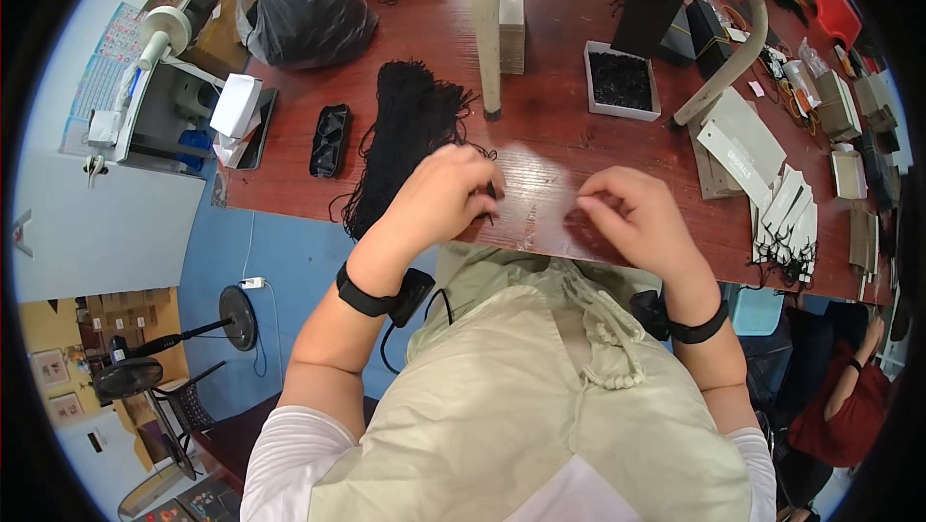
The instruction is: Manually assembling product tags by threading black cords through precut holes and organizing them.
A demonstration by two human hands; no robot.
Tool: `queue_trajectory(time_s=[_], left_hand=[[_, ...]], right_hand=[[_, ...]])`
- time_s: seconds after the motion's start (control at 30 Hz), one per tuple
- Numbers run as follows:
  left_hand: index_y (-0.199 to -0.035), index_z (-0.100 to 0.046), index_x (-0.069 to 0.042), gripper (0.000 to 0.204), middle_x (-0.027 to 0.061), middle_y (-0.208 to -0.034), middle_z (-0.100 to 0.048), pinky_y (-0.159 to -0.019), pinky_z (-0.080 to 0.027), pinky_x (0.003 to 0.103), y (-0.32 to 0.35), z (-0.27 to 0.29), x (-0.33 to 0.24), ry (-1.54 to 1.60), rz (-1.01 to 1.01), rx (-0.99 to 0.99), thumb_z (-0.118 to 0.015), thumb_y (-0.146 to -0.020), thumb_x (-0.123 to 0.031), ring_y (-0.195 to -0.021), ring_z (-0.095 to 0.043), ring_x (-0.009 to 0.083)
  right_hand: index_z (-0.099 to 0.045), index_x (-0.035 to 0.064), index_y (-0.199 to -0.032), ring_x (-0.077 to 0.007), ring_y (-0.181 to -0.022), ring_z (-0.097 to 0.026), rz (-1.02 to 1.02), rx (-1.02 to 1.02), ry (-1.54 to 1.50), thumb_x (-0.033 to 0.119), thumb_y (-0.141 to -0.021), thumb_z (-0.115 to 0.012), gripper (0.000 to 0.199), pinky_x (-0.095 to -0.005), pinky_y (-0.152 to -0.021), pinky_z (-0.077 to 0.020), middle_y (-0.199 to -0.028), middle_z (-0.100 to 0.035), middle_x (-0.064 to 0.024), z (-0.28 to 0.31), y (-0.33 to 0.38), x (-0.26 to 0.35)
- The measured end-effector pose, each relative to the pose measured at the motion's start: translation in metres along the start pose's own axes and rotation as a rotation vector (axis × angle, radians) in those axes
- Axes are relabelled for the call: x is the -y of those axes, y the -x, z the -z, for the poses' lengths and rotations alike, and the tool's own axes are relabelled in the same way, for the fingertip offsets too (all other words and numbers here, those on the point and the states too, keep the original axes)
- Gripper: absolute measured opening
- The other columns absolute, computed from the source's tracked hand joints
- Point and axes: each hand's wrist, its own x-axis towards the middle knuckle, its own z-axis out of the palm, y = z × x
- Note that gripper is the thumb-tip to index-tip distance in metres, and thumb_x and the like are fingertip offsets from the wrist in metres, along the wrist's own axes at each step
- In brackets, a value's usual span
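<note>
My left hand point(446, 192) is closed over the front of the table, its thumb and fingers curled around a short black cord point(492, 191) that shows between the fingertips. Beside it lies a thick bundle of black cords point(400, 126), partly covered by my left hand and wrist. My right hand point(637, 215) is held apart from the left, thumb and forefinger pinched together; what they hold, if anything, is too small to make out. To its right, white paper tags point(788, 213) with black cords lie fanned out near the table edge, beside a stack of larger pale tags point(738, 151).
A black compartment tray point(331, 141) lies left of the cord bundle. Further back are a bagged black mass point(307, 15), a white box point(622, 110) of small black pieces and pale metal legs point(489, 40) on the red-brown table point(550, 122). Another person point(849, 397) sits at right.
</note>
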Motion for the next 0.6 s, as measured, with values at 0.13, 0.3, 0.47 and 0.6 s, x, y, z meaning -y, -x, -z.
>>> queue_trajectory(time_s=[0.13, 0.3, 0.47, 0.6], left_hand=[[-0.081, -0.063, -0.008, 0.017, 0.0075, -0.081, -0.056, -0.077, -0.042, 0.037, 0.008, -0.011, 0.008, -0.098, -0.057, 0.227, -0.074, -0.068, -0.010, -0.082, -0.052, 0.0280], [-0.081, -0.061, -0.005, 0.013, 0.0042, -0.077, -0.055, -0.072, -0.044, 0.029, -0.004, -0.007, -0.005, 0.269, -0.053, 0.044, -0.072, -0.073, -0.005, -0.079, -0.053, 0.0185], [-0.084, -0.058, -0.001, 0.006, 0.0012, -0.082, -0.059, -0.061, -0.044, 0.020, -0.036, -0.009, -0.027, 0.666, 0.075, 0.007, -0.064, -0.082, 0.003, -0.068, -0.052, 0.0061], [-0.088, -0.057, -0.002, 0.009, 0.0020, -0.079, -0.059, -0.058, -0.044, 0.021, -0.045, -0.009, -0.035, 0.830, 0.222, 0.002, -0.062, -0.083, 0.004, -0.068, -0.054, 0.0068]], right_hand=[[-0.061, 0.0018, -0.085, -0.0239, -0.064, -0.059, 0.058, 0.083, -0.041, 0.010, -0.079, -0.063, 0.010, -0.0321, -0.058, -0.0463, -0.076, -0.060, -0.0115, -0.016, -0.002, -0.002], [-0.065, 0.0017, -0.092, -0.0164, -0.065, -0.059, 0.031, 0.107, -0.164, 0.009, -0.078, -0.068, 0.016, -0.0286, -0.058, -0.0462, -0.078, -0.060, -0.0077, -0.023, -0.005, -0.010], [-0.067, 0.0039, -0.105, -0.0064, -0.065, -0.056, -0.051, -0.032, -0.417, 0.005, -0.077, -0.071, 0.029, -0.0216, -0.054, -0.0448, -0.084, -0.062, -0.0022, -0.021, -0.014, -0.011], [-0.068, 0.0027, -0.104, -0.0052, -0.066, -0.057, -0.233, -0.053, -0.618, 0.002, -0.076, -0.071, 0.028, -0.0189, -0.051, -0.0446, -0.088, -0.063, -0.0027, -0.017, -0.018, -0.005]])
